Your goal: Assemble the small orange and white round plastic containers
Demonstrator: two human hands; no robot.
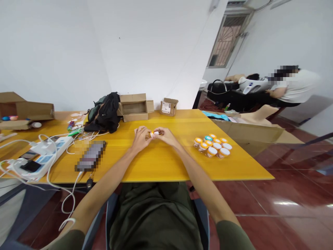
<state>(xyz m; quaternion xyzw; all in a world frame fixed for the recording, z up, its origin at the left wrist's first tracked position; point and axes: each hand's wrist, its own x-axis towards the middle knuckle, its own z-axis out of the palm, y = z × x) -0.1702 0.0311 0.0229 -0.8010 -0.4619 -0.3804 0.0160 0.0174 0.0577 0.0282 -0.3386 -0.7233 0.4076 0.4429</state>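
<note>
Both my hands meet over the middle of the yellow table (156, 163). My left hand (141, 138) and my right hand (165, 135) are closed together on a small jar (154, 133) with a white and orange lid, held just above the tabletop. To the right of my right hand stands a cluster of several small clear jars (212, 146) with orange, white and teal lids.
A black bag (105, 113) and open cardboard boxes (134, 107) sit at the table's far edge. A power strip (47, 156) with white cables and a phone (91, 156) lie at the left. Another person (291, 86) sits at the far right beyond a large cardboard box (249, 130).
</note>
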